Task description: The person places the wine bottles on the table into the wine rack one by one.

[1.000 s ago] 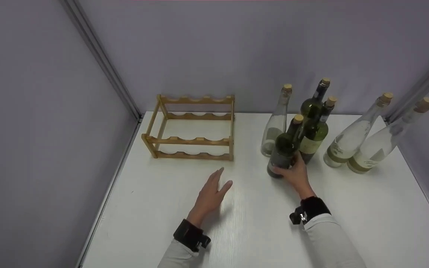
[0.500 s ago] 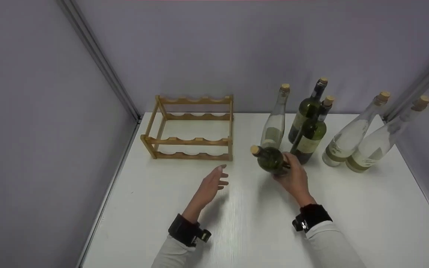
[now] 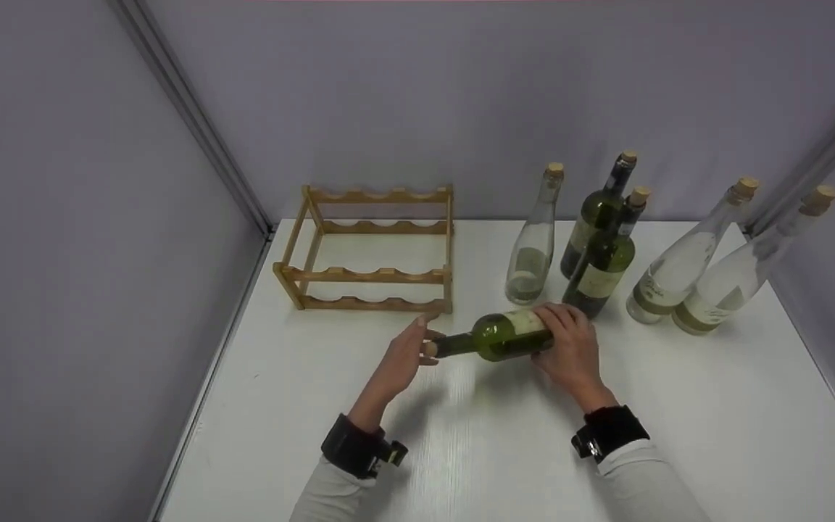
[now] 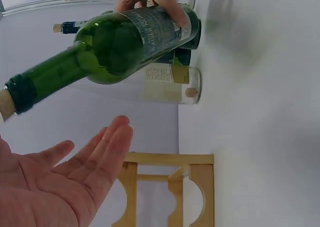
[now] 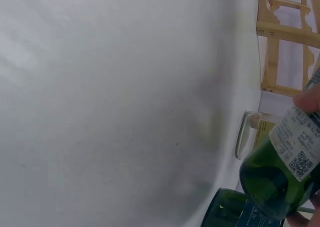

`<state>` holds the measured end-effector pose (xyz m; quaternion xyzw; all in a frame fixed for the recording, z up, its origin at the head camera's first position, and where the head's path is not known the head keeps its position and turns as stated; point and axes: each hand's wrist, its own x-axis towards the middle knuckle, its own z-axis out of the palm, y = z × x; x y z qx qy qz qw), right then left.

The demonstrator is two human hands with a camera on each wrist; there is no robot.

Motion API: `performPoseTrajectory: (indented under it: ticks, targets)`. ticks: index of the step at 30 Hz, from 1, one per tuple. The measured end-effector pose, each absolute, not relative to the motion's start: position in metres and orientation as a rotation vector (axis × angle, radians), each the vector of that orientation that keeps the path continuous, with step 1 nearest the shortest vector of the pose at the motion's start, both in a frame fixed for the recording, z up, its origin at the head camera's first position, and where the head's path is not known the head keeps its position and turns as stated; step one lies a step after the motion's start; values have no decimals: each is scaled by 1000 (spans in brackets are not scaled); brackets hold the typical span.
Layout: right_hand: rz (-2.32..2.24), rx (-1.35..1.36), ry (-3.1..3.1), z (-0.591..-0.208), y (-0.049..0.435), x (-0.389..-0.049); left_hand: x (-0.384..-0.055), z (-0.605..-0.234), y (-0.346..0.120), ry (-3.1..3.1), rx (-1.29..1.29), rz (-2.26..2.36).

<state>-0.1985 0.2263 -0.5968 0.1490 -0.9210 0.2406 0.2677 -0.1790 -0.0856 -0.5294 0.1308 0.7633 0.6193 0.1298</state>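
A green wine bottle (image 3: 497, 337) with a cork lies nearly level above the table, its neck pointing left. My right hand (image 3: 570, 348) grips it round the base end; in the right wrist view the bottle's bottom and a label (image 5: 300, 147) with a square code show. My left hand (image 3: 401, 359) is beside the corked neck, fingers extended. From the left wrist, the left palm (image 4: 65, 182) faces up with its fingers straight, apart from the bottle (image 4: 115, 49). A wooden wine rack (image 3: 367, 275) stands behind the left hand.
Behind the held bottle stand a clear corked bottle (image 3: 531, 250) and two green bottles, one in front (image 3: 602, 268) and one behind (image 3: 599, 214). Two clear bottles (image 3: 678, 275) stand at the right. Grey panels (image 3: 417, 109) border the white table (image 3: 301, 435).
My right hand has lifted the upright green bottle and tipped it onto its side, the neck swinging left toward my left hand. The left hand has shifted slightly left, fingers still extended.
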Motion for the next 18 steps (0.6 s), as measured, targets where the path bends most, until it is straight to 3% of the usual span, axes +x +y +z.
performPoseTrajectory:
  ticks: [5, 13, 18]
  targets:
    - [518, 475, -2533, -593, 224, -194, -179, -533, -87, 2355, 487, 1581]
    - [388, 593, -2610, -591, 220, -192, -171, -551, -73, 2810, 677, 759]
    - [383, 617, -2639, -590, 217, -190, -170, -558, -68, 2860, 717, 639]
